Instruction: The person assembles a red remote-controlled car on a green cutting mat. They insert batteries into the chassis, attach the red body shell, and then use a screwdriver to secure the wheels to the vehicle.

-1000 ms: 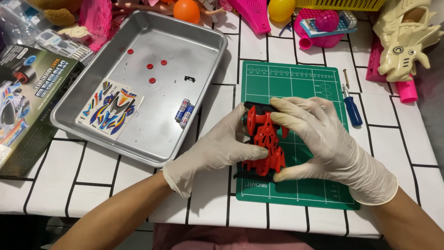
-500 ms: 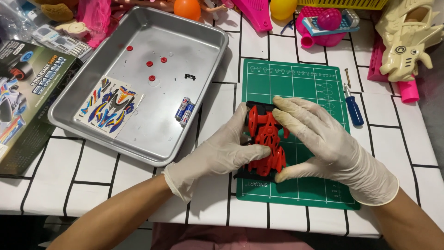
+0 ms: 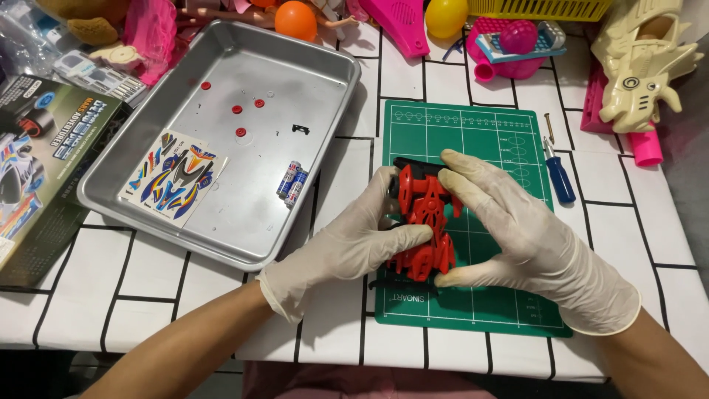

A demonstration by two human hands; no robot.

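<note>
A red toy car body (image 3: 424, 222) on a black chassis rests on the green cutting mat (image 3: 502, 133). Both hands wear white gloves. My left hand (image 3: 351, 240) grips the car from its left side, thumb laid across it. My right hand (image 3: 521, 233) presses on it from the right, fingers over the top and thumb at the lower end. The car's underside and wheels are mostly hidden by my hands.
A metal tray (image 3: 317, 81) to the left holds a sticker sheet (image 3: 173, 177), two small batteries (image 3: 292, 182) and small red parts (image 3: 240, 133). A blue screwdriver (image 3: 559, 174) lies right of the mat. A kit box (image 3: 37, 162) sits far left; toys crowd the back edge.
Both hands have shifted slightly on the red car, which stays on the mat. The view has drifted a little.
</note>
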